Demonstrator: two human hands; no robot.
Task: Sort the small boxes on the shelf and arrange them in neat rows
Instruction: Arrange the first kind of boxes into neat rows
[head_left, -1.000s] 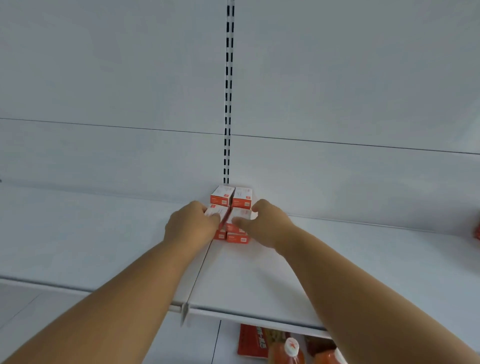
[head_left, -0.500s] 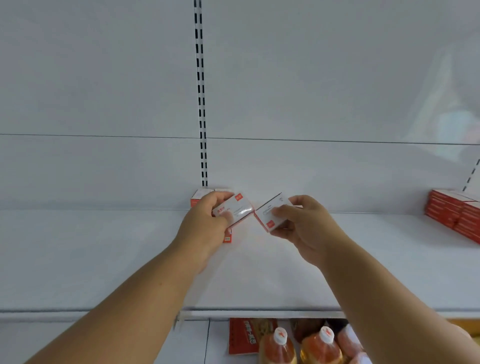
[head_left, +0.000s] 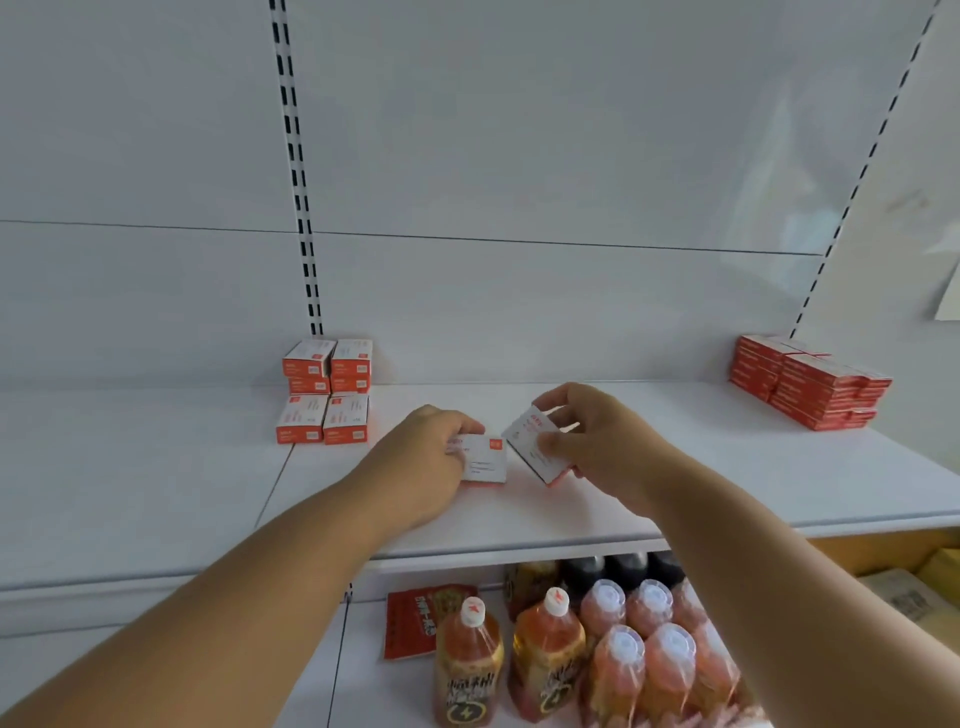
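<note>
- The print on every small box is too blurred to read; only white tops and orange-red sides and corner marks show.
- The left hand (head_left: 431, 457) covers the left part of the box it holds (head_left: 485, 460), so how the fingers sit underneath cannot be seen.
- The far layers of the group of boxes (head_left: 324, 397) at the back left hide each other, so an exact count is not possible.
- The red stack (head_left: 810, 384) at the far right of the shelf (head_left: 727, 483) shows only thin edges; its labels are unreadable.
- Both forearms reach in from the near edge, over the middle of the shelf.
- The left hand lies palm down, its fingers closed on its box, which lies flat and seems to rest on the shelf.
- The right hand (head_left: 597, 441) pinches a second box (head_left: 535, 447) between thumb and fingertips, tilted with its white face toward the camera, just beside the first box.
- Both held boxes are in the middle of the shelf, apart from the group at the back left.
- Below, bottles (head_left: 550, 654) of orange drink carry dark labels with illegible writing; a red packet (head_left: 415, 623) beside them bears unreadable characters.
</note>
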